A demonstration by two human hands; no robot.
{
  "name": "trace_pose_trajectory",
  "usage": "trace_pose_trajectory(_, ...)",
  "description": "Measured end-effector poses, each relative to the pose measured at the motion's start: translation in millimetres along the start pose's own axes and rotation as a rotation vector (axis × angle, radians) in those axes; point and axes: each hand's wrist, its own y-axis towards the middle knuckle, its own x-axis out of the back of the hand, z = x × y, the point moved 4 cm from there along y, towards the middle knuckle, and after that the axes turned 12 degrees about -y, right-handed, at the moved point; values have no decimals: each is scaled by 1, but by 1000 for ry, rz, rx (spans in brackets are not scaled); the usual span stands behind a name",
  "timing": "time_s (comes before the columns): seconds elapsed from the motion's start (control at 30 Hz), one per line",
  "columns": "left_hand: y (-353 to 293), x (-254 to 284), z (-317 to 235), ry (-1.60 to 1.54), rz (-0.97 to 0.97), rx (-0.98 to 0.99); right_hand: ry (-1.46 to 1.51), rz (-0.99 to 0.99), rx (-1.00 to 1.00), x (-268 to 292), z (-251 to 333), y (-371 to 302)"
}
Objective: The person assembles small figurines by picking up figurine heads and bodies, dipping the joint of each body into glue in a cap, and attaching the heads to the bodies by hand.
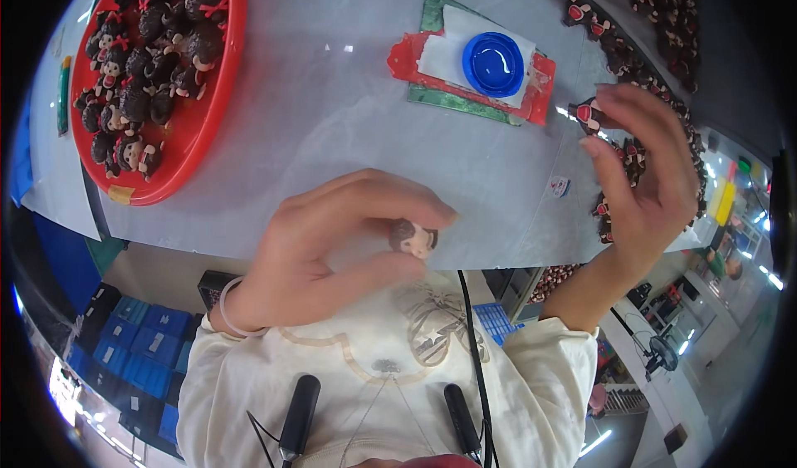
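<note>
Close to the near table edge, my left hand (332, 240) is closed, pinching a small doll head (413, 239) with dark brown hair and a pale face between thumb and fingers. My right hand (652, 156), out at the right of the table, has thumb and fingertips closed round a small dark brown figurine piece (588, 116) with a red and pale patch. More such dark pieces (618, 57) stand in a long row just beyond and below that hand. A round blue cap (496, 64) holding clear liquid sits on white paper between the hands, farther back.
At the left, a red round tray (217, 102) is heaped with brown-haired doll figurines (137, 152). Under the paper (448, 32) lie a red piece (541, 94) and a green board (436, 11). A green stick-like tool (64, 94) lies left of the tray. A black cable (469, 327) hangs over my shirt.
</note>
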Motion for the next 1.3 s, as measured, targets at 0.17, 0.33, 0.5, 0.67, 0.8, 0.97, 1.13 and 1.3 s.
trace_pose_trajectory(0.17, 1, 0, -2, -50, 40, 46, 3, 76, 128, -10, 24, 28)
trace_pose_trajectory(0.33, -1, 2, -1, -5, 43, 2, -102, 192, 226, -33, 40, 46)
trace_pose_trajectory(0.5, 0, 0, -5, 77, 108, -78, -232, 220, 214, -25, 48, 44)
trace_pose_trajectory(0.67, -4, 5, 0, 124, 56, -119, -240, 204, 321, -43, 52, 48)
trace_pose_trajectory(0.8, -1, 0, -5, 125, 107, -159, -219, 184, 168, -26, 45, 41)
trace_pose_trajectory(0.97, -3, 2, -1, 153, 78, -171, -173, 138, 236, -36, 46, 44)
trace_pose_trajectory(1.13, -3, 1, -3, 157, 88, -167, -223, 71, 246, -33, 40, 48)
trace_pose_trajectory(1.3, -3, 0, -2, 139, 86, -158, -157, 144, 217, -32, 45, 46)
